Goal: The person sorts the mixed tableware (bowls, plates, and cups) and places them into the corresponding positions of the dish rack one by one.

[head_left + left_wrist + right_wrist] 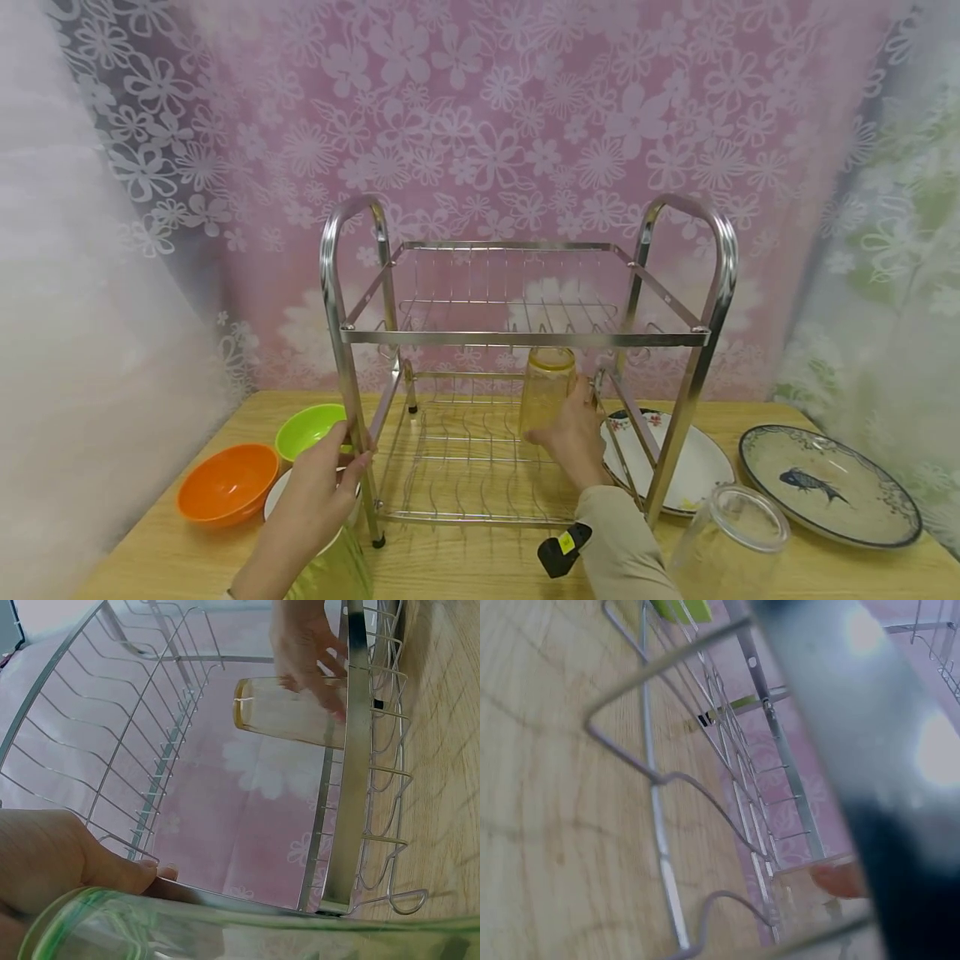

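Note:
A two-tier metal dish rack stands on the wooden table. My left hand grips its front left post, thumb on the near side. My right hand reaches into the lower tier and holds a yellowish drinking glass, which stands upright on the wire shelf at the back right. In the left wrist view, the right hand has its fingers around that glass. A metal bar hides most of the hand in the right wrist view; only a fingertip shows against the glass.
Left of the rack are an orange bowl, a lime green bowl, a partly hidden white bowl and a green glass. To the right lie a white plate, a fish-patterned plate and a clear glass.

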Demonstrator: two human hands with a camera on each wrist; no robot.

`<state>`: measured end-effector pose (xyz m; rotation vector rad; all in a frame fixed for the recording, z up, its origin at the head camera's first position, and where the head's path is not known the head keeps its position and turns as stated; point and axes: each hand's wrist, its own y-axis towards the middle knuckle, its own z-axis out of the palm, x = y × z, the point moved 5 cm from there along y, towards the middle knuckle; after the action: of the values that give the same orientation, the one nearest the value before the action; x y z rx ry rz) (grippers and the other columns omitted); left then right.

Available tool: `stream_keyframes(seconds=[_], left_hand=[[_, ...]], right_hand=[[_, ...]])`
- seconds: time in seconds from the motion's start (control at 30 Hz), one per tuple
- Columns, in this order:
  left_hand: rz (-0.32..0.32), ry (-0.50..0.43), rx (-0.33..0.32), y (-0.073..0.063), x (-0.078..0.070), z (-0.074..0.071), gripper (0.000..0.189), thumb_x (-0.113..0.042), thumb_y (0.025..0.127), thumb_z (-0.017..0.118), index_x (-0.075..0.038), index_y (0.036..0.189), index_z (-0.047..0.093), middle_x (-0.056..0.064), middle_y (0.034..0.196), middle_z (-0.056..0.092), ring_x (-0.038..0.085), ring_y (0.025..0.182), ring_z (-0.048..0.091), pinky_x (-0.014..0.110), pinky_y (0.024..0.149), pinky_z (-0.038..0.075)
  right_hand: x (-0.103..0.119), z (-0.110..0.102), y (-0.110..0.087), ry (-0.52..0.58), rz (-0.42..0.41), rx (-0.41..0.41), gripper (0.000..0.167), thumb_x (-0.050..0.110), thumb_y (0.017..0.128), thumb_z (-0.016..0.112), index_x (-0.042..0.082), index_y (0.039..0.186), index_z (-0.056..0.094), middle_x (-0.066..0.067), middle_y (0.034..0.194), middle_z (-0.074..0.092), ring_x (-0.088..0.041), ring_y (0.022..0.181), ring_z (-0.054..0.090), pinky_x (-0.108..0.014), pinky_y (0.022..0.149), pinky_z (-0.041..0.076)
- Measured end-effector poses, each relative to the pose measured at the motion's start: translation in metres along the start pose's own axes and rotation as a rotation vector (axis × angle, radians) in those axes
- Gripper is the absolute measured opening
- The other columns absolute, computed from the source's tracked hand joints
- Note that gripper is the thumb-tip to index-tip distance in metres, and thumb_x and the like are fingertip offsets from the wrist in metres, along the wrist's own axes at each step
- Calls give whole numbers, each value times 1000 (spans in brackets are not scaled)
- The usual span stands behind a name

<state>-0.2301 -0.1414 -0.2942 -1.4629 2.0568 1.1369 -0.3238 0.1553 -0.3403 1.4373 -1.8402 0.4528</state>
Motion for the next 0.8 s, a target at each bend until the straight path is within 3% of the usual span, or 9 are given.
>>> stream_keyframes(seconds=[0.13,0.23,0.37,0.57,0.8], left_hand=[[2,6,-8,0,-1,0,16,7,91,60,0,104,55,14,103,65,30,92,69,35,74,60],[4,-2,-3,0,-2,1,16,7,91,60,0,104,55,15,103,65,30,93,69,35,74,60],[1,1,-2,0,-1,2,16,6,91,60,-1,104,55,14,103,65,30,93,69,34,74,60],[15,20,-16,1,-1,0,16,7,90,60,0,104,55,14,102,65,30,91,69,35,74,60],[14,18,-10,1,-1,1,15,6,91,61,0,103,55,14,102,66,29,90,69,36,73,60]], right_hand=[[-5,0,1,-33,26,38,110,22,70,88,1,146,11,-34,110,58,-40,73,62,-40,45,46],[-7,0,2,-27,16,41,106,24,73,86,-2,145,11,-30,92,62,-31,61,59,-33,40,38],[-8,3,2,-27,-3,52,107,26,80,81,-5,148,5,-23,79,62,-26,55,56,-29,39,35],[-7,8,0,-57,-39,52,106,30,85,75,-7,149,-1,-7,55,50,-13,39,36,-23,35,24],[-7,8,-1,-118,-49,31,102,33,87,73,-9,149,3,-1,49,40,-10,37,30,-21,33,20]])
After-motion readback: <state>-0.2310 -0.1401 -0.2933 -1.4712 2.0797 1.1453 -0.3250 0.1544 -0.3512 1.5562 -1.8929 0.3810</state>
